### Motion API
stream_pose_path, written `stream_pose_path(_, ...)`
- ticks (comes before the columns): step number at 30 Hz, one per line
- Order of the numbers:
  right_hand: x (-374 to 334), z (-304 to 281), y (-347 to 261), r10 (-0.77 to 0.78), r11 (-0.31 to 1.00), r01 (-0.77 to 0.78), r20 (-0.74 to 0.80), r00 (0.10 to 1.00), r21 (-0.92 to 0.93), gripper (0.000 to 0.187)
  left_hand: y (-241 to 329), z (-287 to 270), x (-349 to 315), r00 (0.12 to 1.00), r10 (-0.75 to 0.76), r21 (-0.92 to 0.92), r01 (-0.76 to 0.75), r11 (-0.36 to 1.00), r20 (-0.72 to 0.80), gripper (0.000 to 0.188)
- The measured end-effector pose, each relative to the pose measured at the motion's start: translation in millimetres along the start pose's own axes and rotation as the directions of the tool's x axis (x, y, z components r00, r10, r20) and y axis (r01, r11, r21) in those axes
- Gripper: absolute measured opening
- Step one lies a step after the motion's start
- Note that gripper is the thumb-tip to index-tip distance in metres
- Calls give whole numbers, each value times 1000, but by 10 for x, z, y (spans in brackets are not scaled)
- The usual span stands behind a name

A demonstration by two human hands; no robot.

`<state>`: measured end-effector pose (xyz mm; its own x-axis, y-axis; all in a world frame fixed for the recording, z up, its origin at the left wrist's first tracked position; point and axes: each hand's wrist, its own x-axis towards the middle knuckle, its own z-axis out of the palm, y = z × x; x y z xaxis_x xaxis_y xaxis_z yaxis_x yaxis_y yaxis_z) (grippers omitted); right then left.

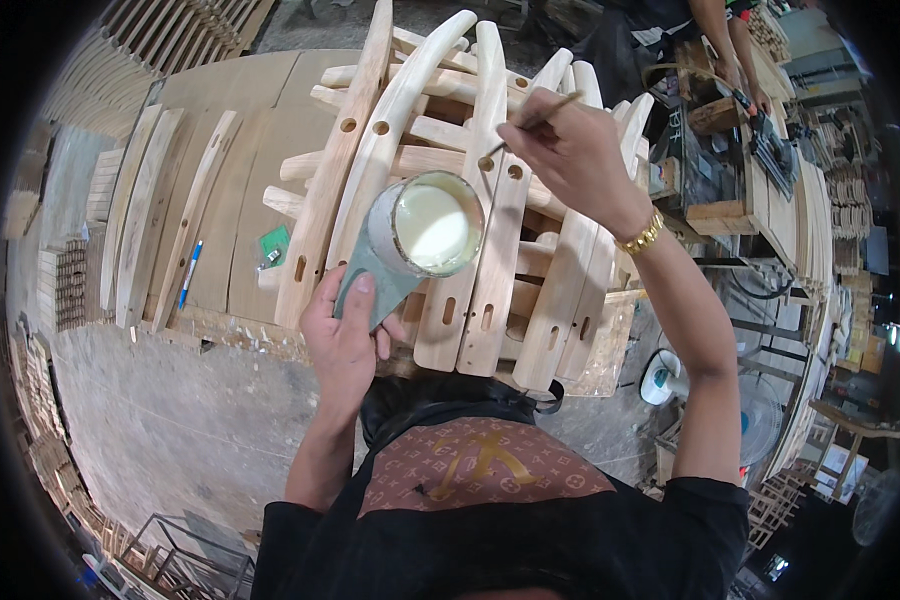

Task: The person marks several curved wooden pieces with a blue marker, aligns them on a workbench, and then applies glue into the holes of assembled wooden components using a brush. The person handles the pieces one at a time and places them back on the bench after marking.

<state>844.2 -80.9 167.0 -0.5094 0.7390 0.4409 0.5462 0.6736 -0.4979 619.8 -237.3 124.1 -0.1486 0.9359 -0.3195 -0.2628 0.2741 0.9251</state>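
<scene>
My left hand (345, 325) is closed round the flat grey-green handle (378, 275) of a round cup (432, 225). Creamy white liquid, much like wood glue, fills part of it. Pinched in my right hand (575, 155) is a thin stick (558, 108); its lower end points at a round hole in a curved wooden slat (488, 120). Whether the tip is inside that hole I cannot tell. More curved slats with round holes and oval slots, such as this pale one (375, 150), lie side by side across a stack of crossing wooden pieces below the cup.
Left on the cardboard-covered table (260, 110) lie loose curved slats (195, 215), a blue pen (191, 272) and a small green piece (273, 247). Another person's hands (740, 75) are at a bench far right. A white fan (662, 378) stands right of the table.
</scene>
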Motion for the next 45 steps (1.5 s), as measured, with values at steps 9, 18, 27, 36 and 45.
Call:
stream_pose_path(9, 104, -4, 66, -76, 997, 73, 111, 991, 24, 16, 15, -24, -6, 999, 46, 14, -47, 999, 7, 28)
stream_pose_path(18, -66, -289, -111, 10, 1000, -7, -139, 990, 25, 21, 2, 6, -7, 999, 50, 64, -49, 997, -10, 26)
stream_pose_path(27, -781, -245, -611, 375, 730, -191, -152, 915, 656, 9, 22, 160, -75, 987, 155, 73, -158, 985, 41, 25)
stream_pose_path(36, -1189, -39, -545, 723, -138, -125, 187, 665, 982, 2, -39, 123, -131, 984, 151, 62, -158, 986, 97, 27)
stream_pose_path(45, -1399, -227, -722, 369, 750, -112, -272, 888, 652, 11, -93, 2, -107, 993, 115, 37, -116, 993, 37, 28)
